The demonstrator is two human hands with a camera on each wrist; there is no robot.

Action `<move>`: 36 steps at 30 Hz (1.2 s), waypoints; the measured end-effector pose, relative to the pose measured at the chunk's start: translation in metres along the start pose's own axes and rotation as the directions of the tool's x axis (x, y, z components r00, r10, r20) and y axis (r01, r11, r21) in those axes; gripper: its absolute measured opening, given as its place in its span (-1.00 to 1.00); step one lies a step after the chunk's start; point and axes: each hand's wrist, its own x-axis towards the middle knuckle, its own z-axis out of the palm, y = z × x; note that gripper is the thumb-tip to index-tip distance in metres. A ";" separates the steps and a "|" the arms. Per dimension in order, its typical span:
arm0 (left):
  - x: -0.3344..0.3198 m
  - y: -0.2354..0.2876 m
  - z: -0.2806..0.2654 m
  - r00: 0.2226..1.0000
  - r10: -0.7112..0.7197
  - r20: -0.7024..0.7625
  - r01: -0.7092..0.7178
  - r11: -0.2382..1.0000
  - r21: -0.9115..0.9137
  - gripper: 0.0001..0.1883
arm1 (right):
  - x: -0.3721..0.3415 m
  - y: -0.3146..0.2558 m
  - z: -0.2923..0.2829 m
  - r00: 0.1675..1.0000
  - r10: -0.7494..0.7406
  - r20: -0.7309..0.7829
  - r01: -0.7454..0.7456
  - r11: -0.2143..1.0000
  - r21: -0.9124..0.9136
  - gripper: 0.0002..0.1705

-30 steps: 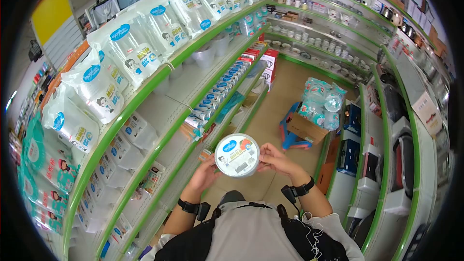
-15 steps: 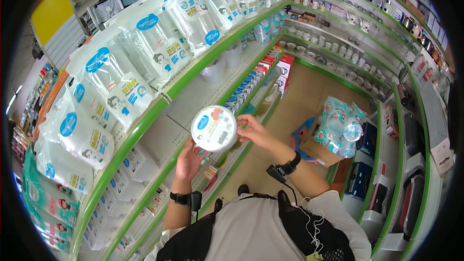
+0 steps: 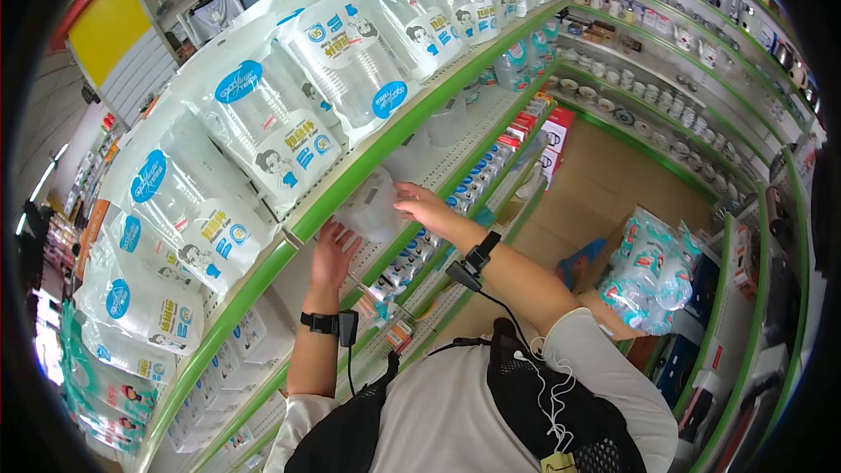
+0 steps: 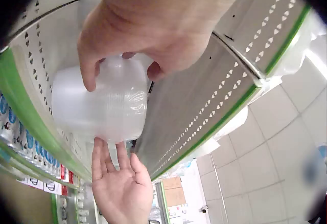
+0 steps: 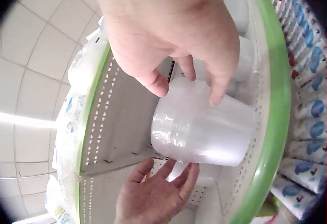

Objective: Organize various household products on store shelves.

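Note:
A round stack of translucent plastic bowls in clear film (image 3: 372, 206) is on the second shelf, its printed lid turned out of sight. My left hand (image 3: 333, 256) is at its near left side, fingers spread and fairly straight, the tips at the wall. On the opposite side is my right hand (image 3: 427, 208), thumb apart from the fingers. In the right wrist view the right hand (image 5: 173, 35) spans the side of the bowls (image 5: 204, 124), fingertips against it. From the left wrist, the right palm (image 4: 122, 193) shows flat, and the left hand (image 4: 148, 35) arches over the bowls (image 4: 99, 101).
Bagged stacks of clear cups (image 3: 280, 140) line the shelf above, whose green edge (image 3: 350, 162) overhangs the hands. More plastic tubs (image 3: 447, 118) stand farther along the same shelf. Small blue-and-white packs (image 3: 473, 177) fill the shelf below. Bagged goods (image 3: 648, 271) sit in a carton in the aisle.
Both hands have carried the bowls from in front of the body leftward and forward onto the shelf. The fingers have loosened around them, and the head view has shifted toward the shelves.

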 end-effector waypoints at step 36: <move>-0.637 -0.213 -0.017 0.546 0.206 -0.812 -0.553 0.817 -0.164 -0.72 | -0.279 0.084 0.127 0.435 0.600 0.671 -0.564 0.763 -0.316 -0.81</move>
